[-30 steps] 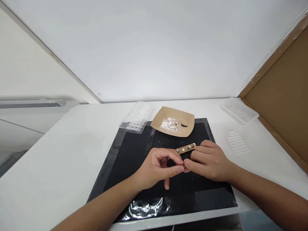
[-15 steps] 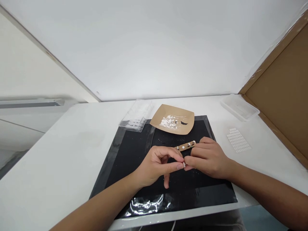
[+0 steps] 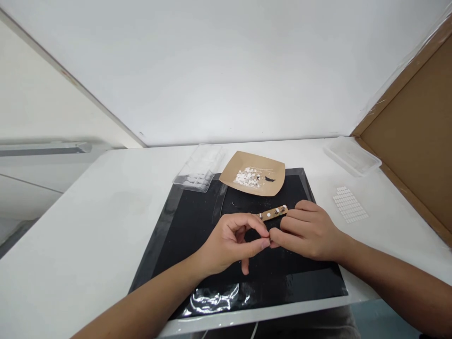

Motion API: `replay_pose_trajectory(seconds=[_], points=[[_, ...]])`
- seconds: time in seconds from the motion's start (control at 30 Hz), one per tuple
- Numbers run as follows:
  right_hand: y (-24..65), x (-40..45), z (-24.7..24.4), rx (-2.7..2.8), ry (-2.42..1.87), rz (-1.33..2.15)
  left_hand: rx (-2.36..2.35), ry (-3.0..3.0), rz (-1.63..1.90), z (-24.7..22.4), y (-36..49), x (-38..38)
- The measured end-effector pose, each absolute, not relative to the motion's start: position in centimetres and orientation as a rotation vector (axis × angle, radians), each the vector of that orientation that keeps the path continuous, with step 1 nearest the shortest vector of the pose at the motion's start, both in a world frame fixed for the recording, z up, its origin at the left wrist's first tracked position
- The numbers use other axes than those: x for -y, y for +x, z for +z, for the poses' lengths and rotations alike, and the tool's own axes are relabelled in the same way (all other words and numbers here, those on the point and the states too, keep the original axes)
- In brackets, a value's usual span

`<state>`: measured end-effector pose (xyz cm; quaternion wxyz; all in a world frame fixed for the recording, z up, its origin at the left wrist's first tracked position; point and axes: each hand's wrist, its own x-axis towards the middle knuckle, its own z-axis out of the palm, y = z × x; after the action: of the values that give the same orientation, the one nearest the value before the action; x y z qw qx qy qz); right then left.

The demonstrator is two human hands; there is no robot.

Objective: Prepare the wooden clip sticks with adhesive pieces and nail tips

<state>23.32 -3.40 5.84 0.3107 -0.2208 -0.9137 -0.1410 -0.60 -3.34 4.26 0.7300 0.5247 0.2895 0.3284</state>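
Observation:
My left hand (image 3: 231,244) pinches with thumb and index finger, their tips meeting those of my right hand (image 3: 307,230) above the black mat (image 3: 187,226). Between the fingertips sits a tiny object, mostly hidden and too small to name. The right hand's fingers are curled, its thumb and index pressed together at the same spot. Just behind the hands lies a tan strip (image 3: 272,213) bearing small white dots and dark shiny round bits; its left end is partly covered by my left hand.
A tan tray (image 3: 229,176) with white bits and a black scrap stands at the mat's back edge. Left of it is a clear compartment box (image 3: 194,181). At right lie a sheet of white dots (image 3: 349,205) and a clear plastic lid or tray (image 3: 353,157), near a cardboard panel (image 3: 416,141).
Both hands stay joined at the fingertips in nearly the same place. The small object between them has turned or shifted slightly and shows less white.

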Motion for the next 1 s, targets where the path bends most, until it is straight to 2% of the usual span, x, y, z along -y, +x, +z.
replay_pose_trajectory(seconds=[0.37,0.7,1.0], points=[[22.8,3.4,4.1,2.295,-0.577,0.252,-0.594,1.515,0.863,4.6,-1.1,3.3],[22.6,3.3,4.2,2.268,-0.517,0.314,-0.508,1.793,0.93,5.0,-1.3,3.2],[22.5,3.5,4.3,2.267,-0.502,0.348,-0.421,2.087,1.156,5.8,-0.8,3.2]])
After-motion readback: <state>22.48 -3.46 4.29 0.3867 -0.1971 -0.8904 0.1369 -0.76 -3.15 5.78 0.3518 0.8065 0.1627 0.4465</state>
